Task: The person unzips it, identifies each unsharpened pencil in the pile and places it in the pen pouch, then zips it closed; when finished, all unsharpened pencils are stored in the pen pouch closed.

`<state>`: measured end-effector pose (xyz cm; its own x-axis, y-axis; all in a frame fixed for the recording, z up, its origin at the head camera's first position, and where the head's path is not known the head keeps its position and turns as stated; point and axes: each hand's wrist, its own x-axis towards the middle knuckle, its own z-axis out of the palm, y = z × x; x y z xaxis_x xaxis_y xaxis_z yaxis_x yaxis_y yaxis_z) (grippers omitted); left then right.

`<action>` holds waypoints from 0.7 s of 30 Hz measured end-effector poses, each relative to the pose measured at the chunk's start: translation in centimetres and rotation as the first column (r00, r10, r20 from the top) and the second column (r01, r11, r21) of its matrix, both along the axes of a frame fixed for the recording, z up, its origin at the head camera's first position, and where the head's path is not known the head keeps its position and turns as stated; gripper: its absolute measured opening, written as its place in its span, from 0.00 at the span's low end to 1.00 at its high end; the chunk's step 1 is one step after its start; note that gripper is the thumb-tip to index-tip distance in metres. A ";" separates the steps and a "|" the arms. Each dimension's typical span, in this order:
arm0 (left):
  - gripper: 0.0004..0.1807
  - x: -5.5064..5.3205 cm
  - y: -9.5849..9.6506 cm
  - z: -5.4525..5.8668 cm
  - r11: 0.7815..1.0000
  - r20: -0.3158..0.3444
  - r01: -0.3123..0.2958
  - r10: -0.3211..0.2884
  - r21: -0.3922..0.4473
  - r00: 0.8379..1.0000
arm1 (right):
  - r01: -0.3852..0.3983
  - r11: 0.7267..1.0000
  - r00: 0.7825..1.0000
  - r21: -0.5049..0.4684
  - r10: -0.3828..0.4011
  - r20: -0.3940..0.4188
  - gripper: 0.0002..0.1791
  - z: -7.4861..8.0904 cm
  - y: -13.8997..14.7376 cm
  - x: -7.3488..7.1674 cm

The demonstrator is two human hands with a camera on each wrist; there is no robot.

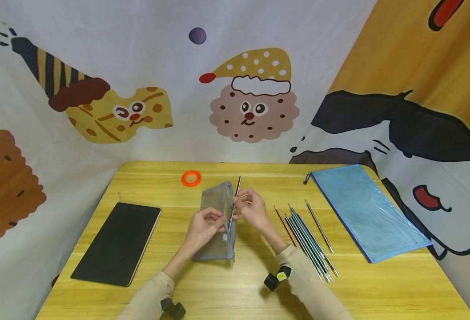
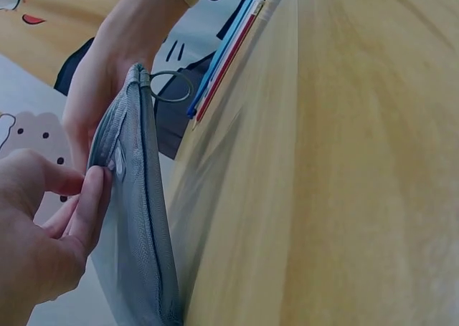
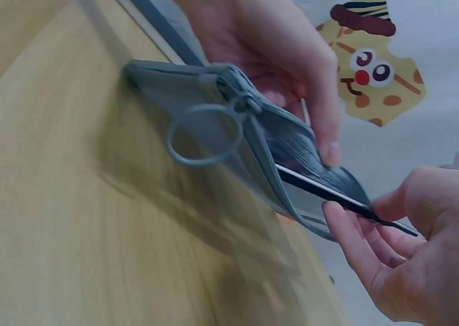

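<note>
A grey zip pencil pouch (image 1: 214, 246) stands on its edge in the middle of the table, its mouth spread apart. My left hand (image 1: 204, 229) pinches one side of that mouth between thumb and fingers. With thumb and fingertips, my right hand (image 1: 252, 211) pinches a dark pencil (image 1: 239, 184) at the opening. Seen from the right wrist, the pencil's lighter-striped shaft (image 3: 315, 188) lies inside the mouth, and its dark end sticks out past my fingers. A ring pull (image 3: 206, 134) hangs from the pouch's zip. The pouch's fabric partly hides its inside.
Several pencils (image 1: 304, 242) lie in a loose bundle right of my right hand, with single ones beside it. A blue zip bag (image 1: 372, 211) is at the far right. To the left lies a black notebook (image 1: 116, 244); an orange tape ring (image 1: 191, 172) sits behind the pouch.
</note>
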<state>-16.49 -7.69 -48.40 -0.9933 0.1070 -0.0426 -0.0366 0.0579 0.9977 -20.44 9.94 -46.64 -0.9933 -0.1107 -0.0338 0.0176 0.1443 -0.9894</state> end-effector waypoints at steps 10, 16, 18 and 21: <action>0.07 0.1 0.3 -0.1 0.999 -0.046 -0.033 0.032 -0.020 0.998 | -0.044 0.985 0.998 0.169 0.050 -0.029 0.09 -0.5 -1.3 0.7; 0.06 0.1 0.2 -0.1 1.000 -0.052 -0.022 0.021 -0.016 0.998 | -0.095 0.949 0.986 0.301 0.131 -0.103 0.09 -0.8 -1.4 1.2; 0.07 0.1 0.1 -0.1 0.999 -0.056 -0.027 0.026 -0.023 0.998 | -0.106 0.949 0.983 0.296 0.144 -0.113 0.08 -0.7 -1.3 1.4; 0.07 0.1 0.0 0.0 0.999 -0.048 -0.041 0.040 -0.029 0.998 | -0.120 0.962 0.984 0.247 0.148 -0.099 0.08 -0.3 -0.9 1.7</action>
<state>-16.39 -7.64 -48.41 -0.9978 0.0661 0.0021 0.0079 0.0877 0.9961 -18.71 9.04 -46.89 -0.9686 -0.2456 0.0386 -0.1305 0.3704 -0.9197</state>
